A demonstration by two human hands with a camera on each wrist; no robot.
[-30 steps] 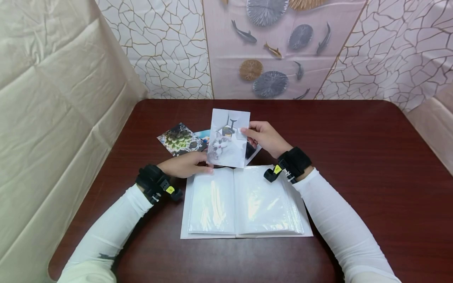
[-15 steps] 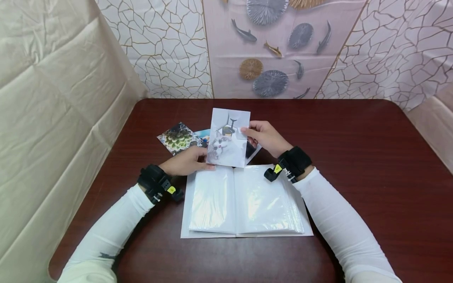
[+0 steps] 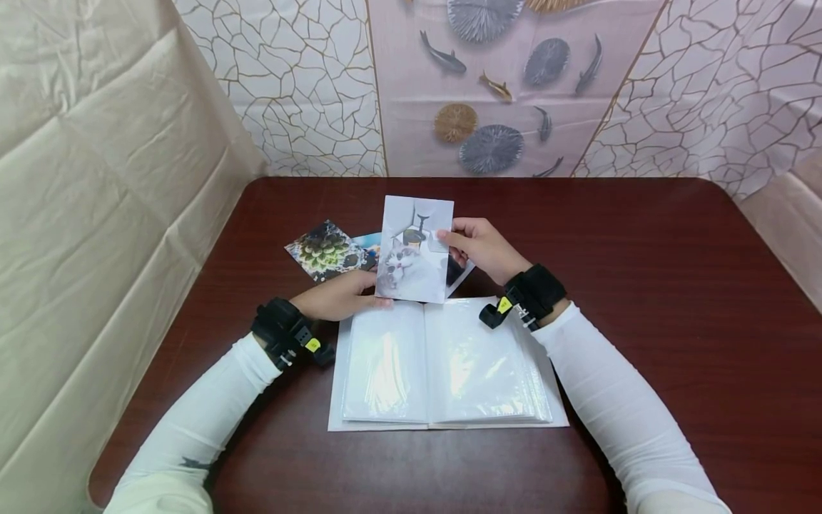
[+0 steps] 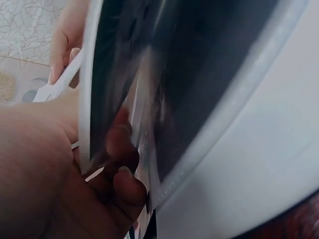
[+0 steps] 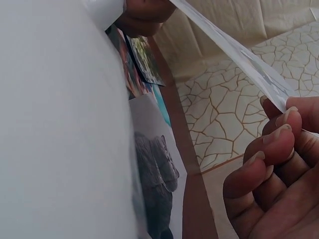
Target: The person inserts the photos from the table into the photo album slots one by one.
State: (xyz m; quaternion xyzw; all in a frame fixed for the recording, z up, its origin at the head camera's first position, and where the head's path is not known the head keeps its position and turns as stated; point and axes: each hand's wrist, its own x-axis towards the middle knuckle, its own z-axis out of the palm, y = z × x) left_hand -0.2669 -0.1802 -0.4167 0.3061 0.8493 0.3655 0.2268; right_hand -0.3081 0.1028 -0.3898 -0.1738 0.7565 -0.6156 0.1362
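A photo print [image 3: 407, 268] showing a pale cat stands upright above the back edge of an open photo album [image 3: 484, 371] with clear sleeves. My right hand [image 3: 486, 250] pinches its right edge between thumb and fingers, as the right wrist view also shows for the print [image 5: 244, 57]. My left hand [image 3: 335, 294] is at the top of the album's left page, behind the print's lower left corner. In the left wrist view, that hand [image 4: 45, 169] holds a clear sleeve page [image 4: 117, 64], its thumb on one side and curled fingers [image 4: 130, 186] on the other.
Behind the album lie more prints: a succulent picture [image 3: 324, 251], a partly covered blue one [image 3: 367, 243], and a grey animal print [image 5: 157, 174] that the album partly hides in the right wrist view. All rest on a dark red-brown table [image 3: 642, 285] before patterned wall cloth.
My left hand has shifted slightly right along the top of the album page, whose left edge moved inward and then back. The right hand and the cat print stay nearly still.
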